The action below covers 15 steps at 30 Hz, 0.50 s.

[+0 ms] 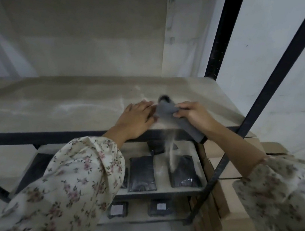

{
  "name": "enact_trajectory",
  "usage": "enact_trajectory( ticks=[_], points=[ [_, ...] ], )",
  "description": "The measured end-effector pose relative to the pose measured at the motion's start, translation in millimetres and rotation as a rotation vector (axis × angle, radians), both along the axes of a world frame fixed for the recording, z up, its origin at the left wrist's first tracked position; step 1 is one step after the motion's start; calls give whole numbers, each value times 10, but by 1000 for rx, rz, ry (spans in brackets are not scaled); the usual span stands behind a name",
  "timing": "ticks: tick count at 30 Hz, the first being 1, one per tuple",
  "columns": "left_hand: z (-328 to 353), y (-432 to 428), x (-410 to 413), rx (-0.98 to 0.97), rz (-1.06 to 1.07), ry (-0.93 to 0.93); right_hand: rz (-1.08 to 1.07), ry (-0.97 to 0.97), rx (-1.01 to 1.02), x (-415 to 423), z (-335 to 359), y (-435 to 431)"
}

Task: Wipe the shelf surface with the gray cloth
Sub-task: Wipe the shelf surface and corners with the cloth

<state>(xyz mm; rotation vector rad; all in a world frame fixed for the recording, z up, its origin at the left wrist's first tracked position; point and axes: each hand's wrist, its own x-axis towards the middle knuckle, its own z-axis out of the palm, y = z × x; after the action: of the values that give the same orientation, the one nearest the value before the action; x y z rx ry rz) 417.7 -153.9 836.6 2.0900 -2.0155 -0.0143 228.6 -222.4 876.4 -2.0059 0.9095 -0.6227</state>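
Observation:
The shelf surface [61, 100] is a dusty beige board in a black metal frame, streaked with white dust. My right hand [193, 114] grips the gray cloth [169, 115], which is bunched and trails toward my wrist over the shelf's front right edge. My left hand [137, 119] lies flat on the board just left of the cloth, its fingertips touching the cloth's left end. Dust is falling off the front edge below the cloth. A small dark object [165, 98] sits on the board behind the cloth; I cannot tell what it is.
Black upright posts [223, 35] [269, 88] stand at the shelf's right end. A lower shelf holds dark flat packets [142, 173] [185, 174], with more packets [118, 209] beneath. Cardboard boxes [238, 166] are stacked to the right of the rack. White walls lie behind.

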Motion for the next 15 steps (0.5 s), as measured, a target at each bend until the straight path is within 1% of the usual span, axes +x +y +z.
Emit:
enact_trajectory(
  ticks=[1, 2, 3, 4, 5, 6, 8, 10, 11, 12, 13, 14, 15],
  points=[
    [-13, 5, 11, 13, -6, -8, -122, -68, 38, -42, 12, -143],
    [-25, 8, 20, 23, -10, -10, -255, -51, 8, -85, 20, -305],
    [-35, 9, 30, 30, -13, -7, -361, 58, -76, -122, 9, -439],
    [-40, 9, 39, 37, -16, -1, -407, 200, -164, -137, -14, -485],
    [-38, 7, 51, 41, -22, 3, -399, 304, -235, -123, -50, -473],
    [-33, 0, 69, 42, -28, 4, -333, 346, -285, -93, -74, -403],
    [-13, -12, 103, 40, -38, 1, -123, 277, -306, -29, -125, -203],
    [2, -28, 127, 43, -43, -4, 20, 136, -145, -7, -54, -25],
    [6, -39, 133, 50, -43, -4, 21, 68, -45, -11, -12, -61],
    [8, -48, 138, 59, -41, -1, -30, 9, 26, -15, 34, -163],
    [4, -58, 141, 68, -37, 2, -127, -33, 46, -15, 75, -329],
    [-2, -67, 141, 75, -32, 4, -233, -34, 13, -7, 101, -533],
    [-8, -79, 142, 79, -28, 5, -318, 9, -44, 8, 109, -726]
  ],
)
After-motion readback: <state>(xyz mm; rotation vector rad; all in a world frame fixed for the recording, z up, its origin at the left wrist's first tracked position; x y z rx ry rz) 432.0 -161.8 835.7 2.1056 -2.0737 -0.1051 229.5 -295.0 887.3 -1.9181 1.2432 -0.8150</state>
